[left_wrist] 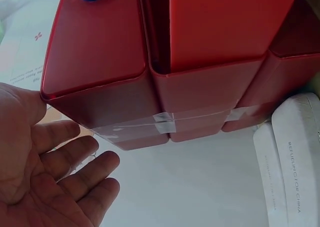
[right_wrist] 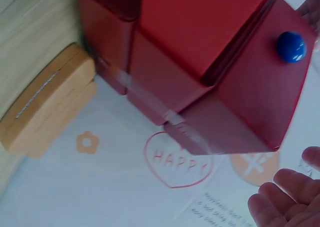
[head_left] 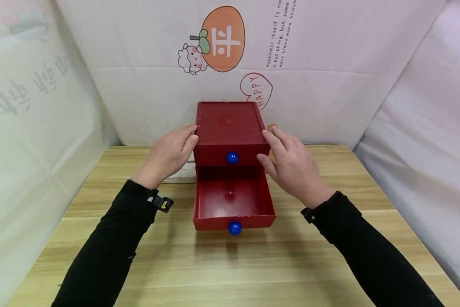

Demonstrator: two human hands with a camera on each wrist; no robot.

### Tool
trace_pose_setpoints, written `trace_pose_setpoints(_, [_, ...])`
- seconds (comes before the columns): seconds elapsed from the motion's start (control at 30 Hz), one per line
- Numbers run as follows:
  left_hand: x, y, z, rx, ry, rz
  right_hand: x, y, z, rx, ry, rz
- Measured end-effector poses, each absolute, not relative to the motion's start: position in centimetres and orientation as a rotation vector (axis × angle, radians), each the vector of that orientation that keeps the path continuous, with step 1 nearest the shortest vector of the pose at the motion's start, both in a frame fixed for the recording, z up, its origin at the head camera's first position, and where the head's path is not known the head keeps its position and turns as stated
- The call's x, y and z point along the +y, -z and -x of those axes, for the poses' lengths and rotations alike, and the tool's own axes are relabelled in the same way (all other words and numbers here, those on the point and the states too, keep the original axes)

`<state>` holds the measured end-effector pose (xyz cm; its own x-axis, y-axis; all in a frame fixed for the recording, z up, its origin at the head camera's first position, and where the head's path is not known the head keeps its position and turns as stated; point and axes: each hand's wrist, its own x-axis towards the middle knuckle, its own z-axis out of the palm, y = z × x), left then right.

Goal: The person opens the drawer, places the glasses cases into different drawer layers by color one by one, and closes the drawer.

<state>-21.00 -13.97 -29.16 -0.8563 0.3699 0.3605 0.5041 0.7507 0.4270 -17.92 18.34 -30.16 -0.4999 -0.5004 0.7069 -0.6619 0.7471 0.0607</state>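
Note:
A dark red drawer unit [head_left: 230,123] stands at the back of the table, its stacked tiers joined by clear tape in the left wrist view. The middle drawer [head_left: 233,200] is pulled out and bare inside. Blue knobs sit on the top drawer [head_left: 206,157] and the pulled-out one. My left hand [head_left: 168,151] is at the unit's upper left side, fingers extended, thumb near the front corner [left_wrist: 47,94]. Opposite it, my right hand [head_left: 293,166] lies by the upper right side with fingers spread. Contact of the right fingertips is hard to tell.
White packs [left_wrist: 295,157] with printed lettering stand left of the unit. An orange-brown pack [right_wrist: 52,97] is on its right. Behind hangs a printed white cloth [head_left: 145,85], with more cloth at both sides. The wooden table [head_left: 230,273] stretches toward me.

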Motion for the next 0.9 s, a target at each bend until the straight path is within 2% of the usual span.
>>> trace_pose_setpoints(0.37, [-16.1,30.4,20.0,-2.746,0.765,0.605,18.7,30.9,19.9,-2.384,-0.356,-0.821])
trace_pose_setpoints(0.9, [-19.7,36.4,21.2,-2.989,0.521,0.517,19.1,31.2,20.8,-2.579,-0.387,-0.767])
